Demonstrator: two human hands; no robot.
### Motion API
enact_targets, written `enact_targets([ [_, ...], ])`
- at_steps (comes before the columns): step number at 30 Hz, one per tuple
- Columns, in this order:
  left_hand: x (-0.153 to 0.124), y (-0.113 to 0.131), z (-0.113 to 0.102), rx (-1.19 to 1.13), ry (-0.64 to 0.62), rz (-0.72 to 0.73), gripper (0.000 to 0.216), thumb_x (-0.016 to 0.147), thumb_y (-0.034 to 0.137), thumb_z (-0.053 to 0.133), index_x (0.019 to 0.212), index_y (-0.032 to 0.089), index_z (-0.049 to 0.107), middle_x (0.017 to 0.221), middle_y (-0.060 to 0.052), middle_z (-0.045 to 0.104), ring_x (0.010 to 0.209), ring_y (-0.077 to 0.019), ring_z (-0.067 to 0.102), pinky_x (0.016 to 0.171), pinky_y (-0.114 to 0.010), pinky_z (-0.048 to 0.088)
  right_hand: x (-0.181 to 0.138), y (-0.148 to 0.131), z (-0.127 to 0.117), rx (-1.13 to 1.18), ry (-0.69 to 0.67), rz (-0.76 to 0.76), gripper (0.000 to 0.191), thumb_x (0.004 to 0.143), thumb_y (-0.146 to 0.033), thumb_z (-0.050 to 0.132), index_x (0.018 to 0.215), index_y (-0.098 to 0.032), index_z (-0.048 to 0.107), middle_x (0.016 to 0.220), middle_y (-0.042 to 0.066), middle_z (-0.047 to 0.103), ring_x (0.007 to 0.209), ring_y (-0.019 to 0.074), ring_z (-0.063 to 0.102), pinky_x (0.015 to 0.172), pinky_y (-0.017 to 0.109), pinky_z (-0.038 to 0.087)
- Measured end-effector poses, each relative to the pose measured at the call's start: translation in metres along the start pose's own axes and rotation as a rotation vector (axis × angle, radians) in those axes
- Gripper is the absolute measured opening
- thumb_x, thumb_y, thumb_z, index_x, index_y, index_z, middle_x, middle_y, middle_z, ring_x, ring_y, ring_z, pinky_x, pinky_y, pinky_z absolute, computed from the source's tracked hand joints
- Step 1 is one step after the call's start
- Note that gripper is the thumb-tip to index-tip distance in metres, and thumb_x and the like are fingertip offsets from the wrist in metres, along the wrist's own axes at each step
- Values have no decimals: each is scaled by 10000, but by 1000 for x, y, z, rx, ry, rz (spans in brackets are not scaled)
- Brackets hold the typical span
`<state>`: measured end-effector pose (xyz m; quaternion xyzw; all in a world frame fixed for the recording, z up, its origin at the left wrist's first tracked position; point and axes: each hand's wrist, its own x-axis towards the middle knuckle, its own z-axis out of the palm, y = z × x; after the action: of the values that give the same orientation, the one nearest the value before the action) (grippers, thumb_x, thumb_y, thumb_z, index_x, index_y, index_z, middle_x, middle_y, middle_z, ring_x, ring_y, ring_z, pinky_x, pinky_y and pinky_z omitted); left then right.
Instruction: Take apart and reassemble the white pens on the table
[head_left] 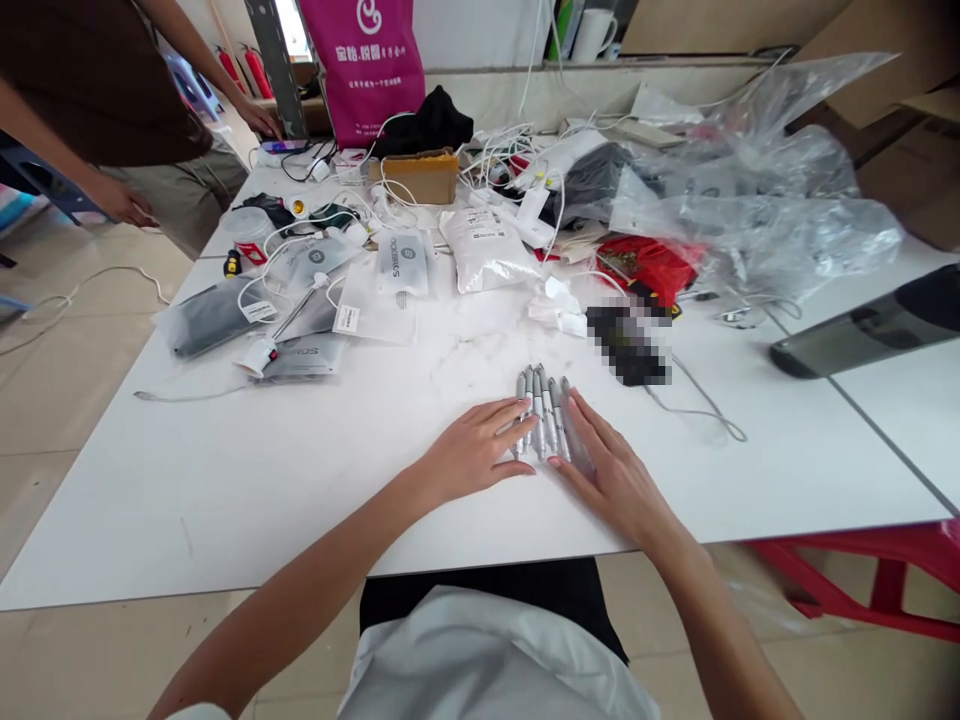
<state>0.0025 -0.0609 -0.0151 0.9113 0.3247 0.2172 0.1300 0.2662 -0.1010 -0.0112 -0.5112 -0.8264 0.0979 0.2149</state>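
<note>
Several grey pens lie side by side on the white table just in front of me. My left hand rests flat on the table at their left side, fingers stretched out and touching the leftmost pens. My right hand lies flat at their right side, fingers extended along the rightmost pen. Both hands flank the bundle and press it together from either side.
Farther back lie white pouches, cables, a cardboard box, a red bag, crumpled clear plastic and a magenta bag. Another person stands at the far left corner. A dark device lies right.
</note>
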Motion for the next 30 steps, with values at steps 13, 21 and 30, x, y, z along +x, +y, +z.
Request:
enact_targets([
  [13, 46, 2, 5, 110, -230, 113, 1175, 905, 868, 480, 1711, 77, 157, 1790, -175, 110, 1682, -271, 56, 1374, -405, 75, -4, 31, -9, 78, 33, -95, 794, 966, -479, 732, 1668, -341, 386, 1663, 94, 483, 1512, 375, 501, 1244, 605, 465],
  [21, 40, 18, 24, 196, -120, 37, 1013, 1031, 744, 316, 1658, -46, 213, 1765, -248, 149, 1680, -302, 80, 1371, -420, 91, 20, 44, -10, 117, -11, -171, 809, 970, -459, 731, 1679, -345, 359, 1681, 81, 456, 1520, 356, 494, 1260, 584, 453],
  [30, 40, 24, 28, 178, -52, -25, 821, 1095, 613, 295, 1648, 7, 271, 1749, -240, 245, 1669, -301, 167, 1357, -446, 172, 25, 46, -10, 99, -59, -194, 728, 1024, -431, 642, 1682, -309, 356, 1691, 89, 432, 1550, 348, 450, 1276, 599, 418],
])
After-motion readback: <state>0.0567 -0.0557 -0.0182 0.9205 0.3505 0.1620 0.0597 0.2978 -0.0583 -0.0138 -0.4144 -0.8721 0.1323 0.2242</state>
